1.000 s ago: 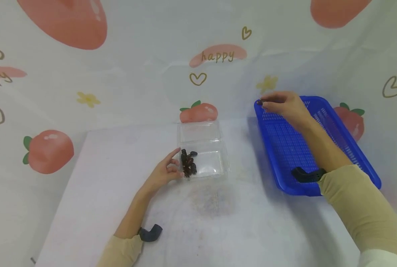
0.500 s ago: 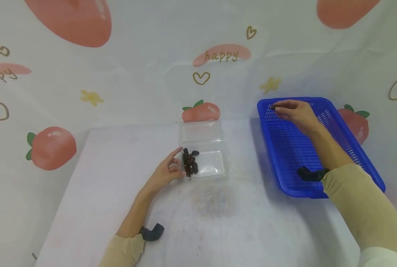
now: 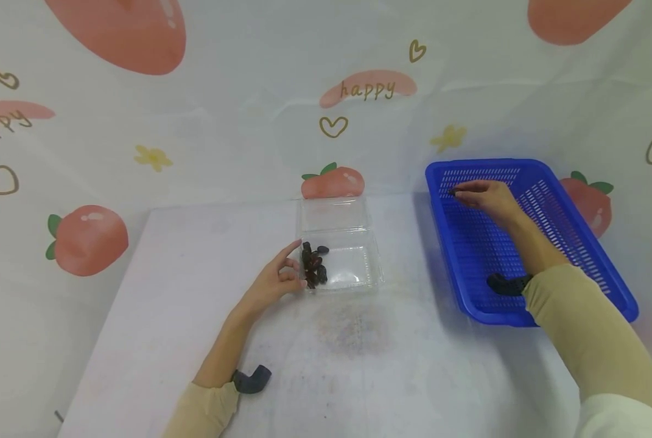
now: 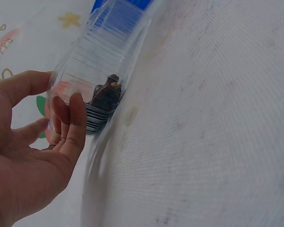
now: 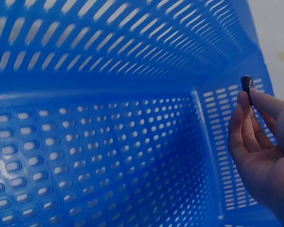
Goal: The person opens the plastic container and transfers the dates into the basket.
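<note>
My right hand [image 3: 489,199] pinches a small dark date [image 5: 246,83] between thumb and fingertips, over the far-left part of a blue plastic basket [image 3: 582,240]. My left hand [image 3: 271,281] rests at the left end of a clear plastic clamshell box [image 3: 353,267], whose lid stands hinged back. The index fingertip is at the box's far-left corner and the thumb [image 4: 75,106] near its near-left corner; the other fingers bend loosely beside the wall. Several glossy brown dates [image 3: 313,267] lie heaped along the left side inside the box, also visible through the ribbed plastic in the left wrist view.
A white cloth-covered table [image 3: 326,371] carries both box and basket. Behind it hangs a white cloth [image 3: 238,134] printed with fruit and hearts. The basket has slotted walls and stands to the right of the box, with a strip of table between them.
My right hand has moved from the basket's far-left corner inward and lower over the basket, with the date still pinched. The left hand stays at the box, while the head view shifts slightly.
</note>
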The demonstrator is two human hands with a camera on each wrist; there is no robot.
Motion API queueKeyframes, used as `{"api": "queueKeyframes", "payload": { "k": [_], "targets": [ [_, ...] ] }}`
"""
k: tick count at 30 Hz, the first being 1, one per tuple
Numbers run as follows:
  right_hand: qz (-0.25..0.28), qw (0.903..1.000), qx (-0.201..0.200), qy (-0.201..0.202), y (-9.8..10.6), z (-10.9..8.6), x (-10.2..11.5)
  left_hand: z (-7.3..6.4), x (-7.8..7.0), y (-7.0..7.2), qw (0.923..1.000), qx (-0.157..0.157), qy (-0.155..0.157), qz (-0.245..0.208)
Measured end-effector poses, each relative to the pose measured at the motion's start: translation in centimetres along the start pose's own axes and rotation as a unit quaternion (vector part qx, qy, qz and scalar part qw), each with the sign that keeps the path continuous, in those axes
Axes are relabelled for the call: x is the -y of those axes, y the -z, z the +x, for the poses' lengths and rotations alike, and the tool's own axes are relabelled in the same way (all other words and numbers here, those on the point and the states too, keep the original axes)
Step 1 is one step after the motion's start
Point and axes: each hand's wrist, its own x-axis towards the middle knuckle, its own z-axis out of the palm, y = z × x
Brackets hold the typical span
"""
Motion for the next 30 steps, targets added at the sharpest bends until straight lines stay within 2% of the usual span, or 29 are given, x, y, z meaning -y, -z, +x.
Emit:
{"api": "queueKeyframes", "payload": {
  "k": [4,7,10,14,17,23,27,30],
  "targets": [
    [-0.012,0.9997,0.003,-0.023,0.1,0.2,-0.9,0.1,0.1,0.0,1.0000,0.003,0.002,-0.002],
    [0.002,0.9995,0.004,-0.032,0.2,0.4,-1.6,0.1,0.1,0.1,1.0000,0.007,0.001,0.002],
    [-0.013,0.9996,0.002,-0.024,0.1,0.5,-2.3,0.1,0.2,0.1,1.0000,0.008,0.001,0.005],
    [-0.047,0.9987,-0.020,-0.004,-0.2,0.5,-2.9,0.0,0.2,0.2,0.9999,0.011,0.003,0.004],
    [-0.065,0.9975,-0.028,-0.003,-0.5,0.5,-3.1,0.0,0.2,0.2,0.9999,0.015,0.004,-0.004],
    [-0.036,0.9992,-0.008,-0.017,-1.0,0.9,-3.7,0.5,1.3,0.3,0.9997,0.018,-0.007,-0.012],
    [-0.041,0.9989,-0.005,-0.024,-1.2,1.0,-3.6,0.9,2.4,0.4,0.9999,0.009,-0.014,-0.004],
    [-0.057,0.9980,0.002,-0.028,-1.2,1.0,-3.5,0.7,2.0,0.4,0.9999,0.008,-0.012,0.000]
  ]
}}
